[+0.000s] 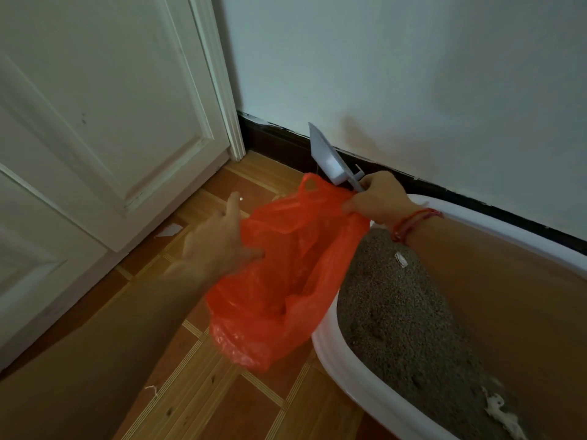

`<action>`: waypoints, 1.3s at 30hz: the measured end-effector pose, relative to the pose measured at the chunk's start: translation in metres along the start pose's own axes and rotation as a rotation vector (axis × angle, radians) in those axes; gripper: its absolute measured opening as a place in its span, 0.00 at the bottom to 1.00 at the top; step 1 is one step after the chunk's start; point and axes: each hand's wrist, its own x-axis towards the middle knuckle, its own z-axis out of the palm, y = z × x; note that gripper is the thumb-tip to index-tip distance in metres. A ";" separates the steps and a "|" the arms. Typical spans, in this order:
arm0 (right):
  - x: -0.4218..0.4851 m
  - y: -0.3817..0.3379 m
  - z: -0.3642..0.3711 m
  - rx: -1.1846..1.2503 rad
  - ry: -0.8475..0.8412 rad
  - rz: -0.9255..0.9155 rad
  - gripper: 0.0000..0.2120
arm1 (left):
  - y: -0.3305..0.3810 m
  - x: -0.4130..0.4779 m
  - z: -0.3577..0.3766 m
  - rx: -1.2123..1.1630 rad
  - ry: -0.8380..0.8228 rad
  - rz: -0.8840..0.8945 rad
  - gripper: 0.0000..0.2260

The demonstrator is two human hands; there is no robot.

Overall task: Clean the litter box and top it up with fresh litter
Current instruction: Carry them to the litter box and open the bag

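Nearest, at the lower right, the white litter box (359, 376) sits on the floor (222, 392), filled with grey-brown litter (397, 312) that has a few white scraps lying in it. The right forearm crosses above it. An orange bag (279, 281) hangs between the two hands, just off the box's left rim. Its bottom sags towards the floor and its mouth is spread open upward. The left hand (219, 239), blurred, has its fingers spread and fairly straight. It presses against the bag's left side, with the thumb at the plastic. The right hand (378, 198), with a red string bracelet (413, 222) at the wrist, is curled tight. It pinches the bag's far rim into a bunch and also grips the handle of a white scoop (325, 154). The scoop's blade tilts up and away over the bag's mouth, towards the wall (413, 74). To the left of the bag there is bare patterned floor with small white bits on it, running to a white panelled door (111, 122). Behind the box, a dark baseboard (279, 141) runs close along the box's far rim and meets the door frame in the corner.
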 end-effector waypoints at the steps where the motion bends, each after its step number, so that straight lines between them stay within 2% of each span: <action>1: -0.001 0.002 0.001 -0.008 -0.010 -0.005 0.09 | -0.001 0.003 0.004 0.045 0.017 0.042 0.39; 3: -0.004 0.006 0.003 0.011 -0.005 -0.013 0.09 | -0.002 0.010 0.004 0.027 0.037 0.055 0.16; 4: -0.005 0.007 0.002 0.042 0.007 -0.019 0.10 | -0.003 0.013 0.003 -0.073 0.031 0.009 0.12; 6: -0.008 0.009 0.001 0.112 0.026 -0.038 0.15 | -0.003 0.016 0.000 -0.255 0.012 -0.071 0.14; 9: -0.013 0.012 0.002 0.181 -0.003 -0.047 0.25 | -0.004 0.017 0.000 -0.315 0.005 -0.095 0.19; 11: -0.017 0.013 0.004 0.236 -0.015 -0.046 0.27 | -0.005 0.016 0.002 -0.344 -0.011 -0.115 0.22; 15: -0.027 0.015 0.006 0.316 0.009 -0.050 0.23 | -0.001 0.011 0.003 -0.378 -0.019 -0.127 0.26; 19: -0.039 0.023 0.009 0.402 0.004 -0.019 0.23 | 0.004 0.009 0.000 -0.465 -0.024 -0.154 0.25; 24: -0.056 0.038 0.018 0.333 -0.015 -0.017 0.11 | 0.004 0.010 -0.010 -0.782 -0.135 -0.272 0.18; 28: -0.057 0.046 0.019 0.369 0.033 0.008 0.10 | 0.005 0.001 -0.013 -0.810 -0.197 -0.241 0.21; 31: -0.057 0.047 0.015 0.464 0.055 0.005 0.09 | 0.001 -0.005 -0.008 -0.803 -0.141 -0.191 0.14; 32: -0.058 0.047 0.012 0.489 0.066 0.012 0.14 | -0.001 -0.007 -0.007 -0.802 -0.106 -0.169 0.09; 34: -0.060 0.050 0.004 0.527 0.100 0.036 0.20 | -0.002 -0.010 -0.006 -0.807 -0.057 -0.140 0.09; 39: -0.076 0.072 -0.023 0.423 0.154 0.062 0.07 | -0.002 -0.013 -0.002 -0.730 -0.009 -0.136 0.13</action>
